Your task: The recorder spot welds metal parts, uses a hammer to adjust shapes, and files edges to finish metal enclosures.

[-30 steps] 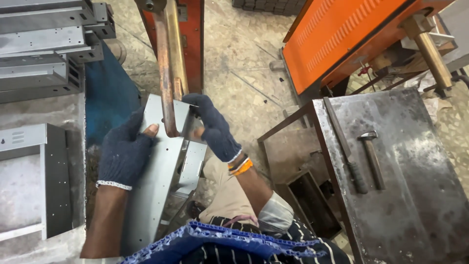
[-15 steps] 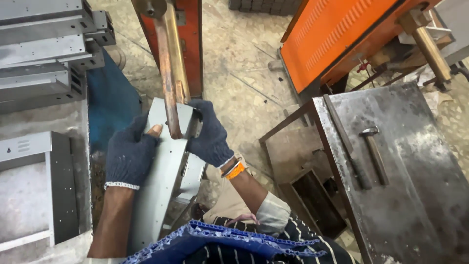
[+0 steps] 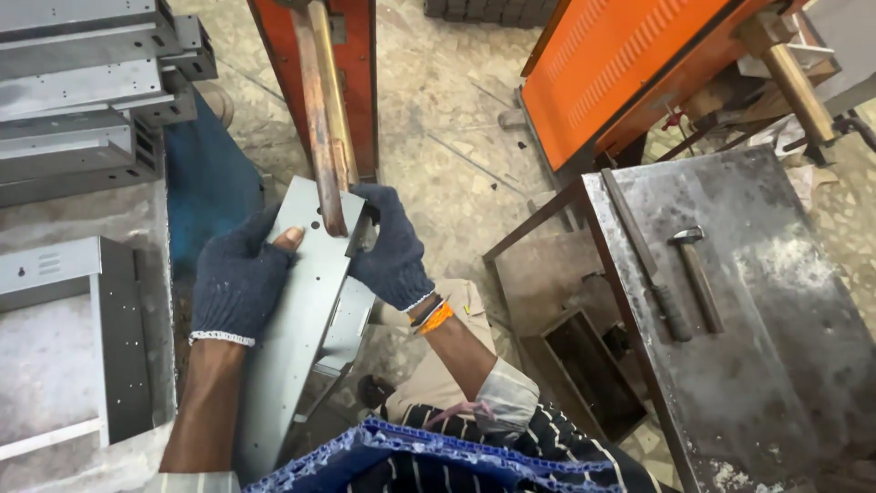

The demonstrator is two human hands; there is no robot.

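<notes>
Head view: gloved left hand (image 3: 239, 285) and right hand (image 3: 391, 248) each close their grip on a grey metal panel (image 3: 297, 329), held under a rusty vertical bar (image 3: 319, 119); hammer (image 3: 695, 274) rests on the metal surface (image 3: 776, 365) nearby.

Hidden and cut-off parts around the two gloved hands

The metal panel (image 3: 301, 329) loses its lower end behind the striped sleeve (image 3: 474, 466), and the right hand (image 3: 392, 246) covers its far edge. The rusty bar (image 3: 319, 119) runs out past the top edge; its tip possibly touches the panel. The left hand (image 3: 239, 288) hides its grip underneath. The bench (image 3: 776, 365) is cropped at right.
</notes>
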